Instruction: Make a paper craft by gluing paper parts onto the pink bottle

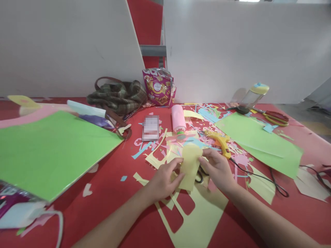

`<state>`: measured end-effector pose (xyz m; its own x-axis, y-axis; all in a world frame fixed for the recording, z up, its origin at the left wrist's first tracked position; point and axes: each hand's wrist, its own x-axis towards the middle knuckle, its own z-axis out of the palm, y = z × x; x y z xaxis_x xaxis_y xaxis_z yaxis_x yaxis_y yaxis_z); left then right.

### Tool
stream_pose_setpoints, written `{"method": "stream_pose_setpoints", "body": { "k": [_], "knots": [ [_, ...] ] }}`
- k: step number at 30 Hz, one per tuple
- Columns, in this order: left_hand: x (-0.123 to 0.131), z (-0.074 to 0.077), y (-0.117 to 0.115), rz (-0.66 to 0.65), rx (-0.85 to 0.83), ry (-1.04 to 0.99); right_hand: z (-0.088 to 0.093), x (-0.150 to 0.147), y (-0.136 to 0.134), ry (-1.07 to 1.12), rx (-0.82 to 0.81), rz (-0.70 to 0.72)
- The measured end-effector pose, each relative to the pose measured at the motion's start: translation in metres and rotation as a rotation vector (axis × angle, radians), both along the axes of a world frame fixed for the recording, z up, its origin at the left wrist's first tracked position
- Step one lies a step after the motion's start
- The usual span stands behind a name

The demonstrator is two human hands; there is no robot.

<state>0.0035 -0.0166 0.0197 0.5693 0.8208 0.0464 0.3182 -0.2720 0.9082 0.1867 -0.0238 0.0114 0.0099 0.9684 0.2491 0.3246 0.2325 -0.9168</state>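
Between my two hands is a yellow paper piece (pixel 190 167), roughly rectangular with a rounded top end. My left hand (pixel 165 178) pinches its left edge, and my right hand (pixel 217 169) pinches its upper right edge. Beneath it on the red table lies a larger yellow sheet (pixel 204 217) with rounded shapes cut out of it. Black scissor handles (pixel 199 177) show partly behind the held piece; the rest is hidden. Just beyond my right hand rests a yellow glue gun (pixel 222 144) with a black cord. A pink cylinder (pixel 178 119) with a green end lies farther back.
Green sheets lie left (pixel 59 148) and right (pixel 263 144). Coloured paper scraps (pixel 139 141) litter the middle. A snack bag (pixel 158 86) and plaid bag (pixel 119 96) stand against the white panels. Red-handled pliers (pixel 276 117) and a clear bottle (pixel 252 99) are at the back right.
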Motion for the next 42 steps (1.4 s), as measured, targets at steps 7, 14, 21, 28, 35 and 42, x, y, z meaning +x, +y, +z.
{"method": "stream_pose_setpoints", "body": {
  "k": [7, 14, 21, 28, 35, 42],
  "knots": [
    [0.003, -0.003, -0.003, 0.14, -0.089, -0.072, 0.0, -0.007, -0.003, -0.114, 0.01, -0.041],
    [0.002, -0.008, 0.003, 0.294, -0.205, -0.277, 0.006, 0.035, 0.022, -0.828, 0.121, -0.301],
    [0.0, -0.01, 0.008, 0.34, -0.198, -0.255, -0.015, 0.083, 0.044, -1.122, -0.295, -0.473],
    [0.0, -0.012, 0.011, 0.362, -0.201, -0.246, -0.009, 0.08, 0.051, -0.974, -0.511, -0.457],
    [-0.001, -0.012, 0.012, 0.376, -0.202, -0.234, -0.003, 0.086, 0.054, -0.648, -0.502, -0.505],
    [-0.002, -0.013, 0.011, 0.371, -0.151, -0.189, -0.005, 0.085, 0.049, 0.284, -0.462, -0.376]
  ]
}}
